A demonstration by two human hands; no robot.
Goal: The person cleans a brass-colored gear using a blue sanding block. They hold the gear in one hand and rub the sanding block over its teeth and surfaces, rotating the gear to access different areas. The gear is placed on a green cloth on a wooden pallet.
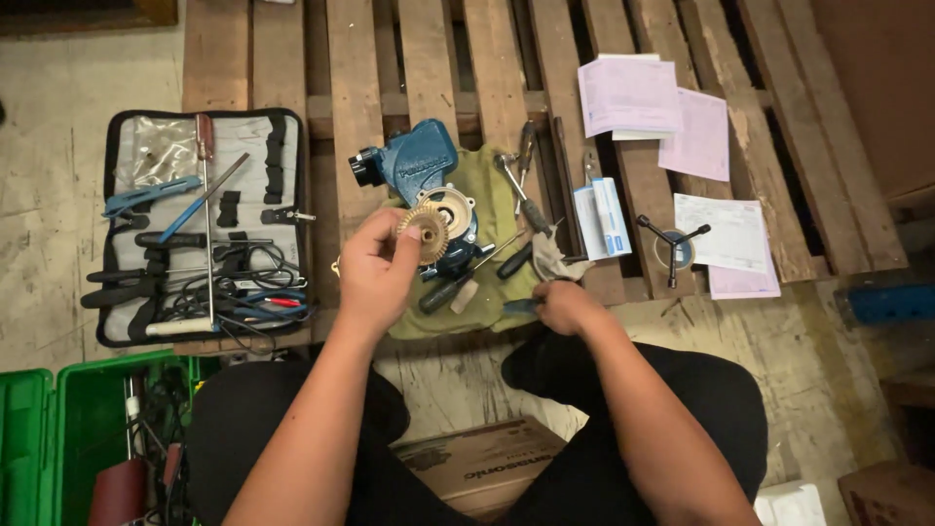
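One brass impeller (425, 232) is pinched in the left hand (375, 268); at four o'clock, a rag (547, 261) is gripped by the right hand (563, 304)

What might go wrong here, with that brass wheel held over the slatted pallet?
The brass wheel, pinched in the left hand, could slip and drop through the pallet gaps. The loose screwdrivers beside the blue pump might roll off the green cloth if the right hand tugs it.

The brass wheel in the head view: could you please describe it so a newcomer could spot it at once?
Find the wooden pallet, then the blue pump lying on a green cloth. Just in front of the pump, the left hand holds a round brass wheel with a toothed rim, the only gold-coloured disc among dark tools.
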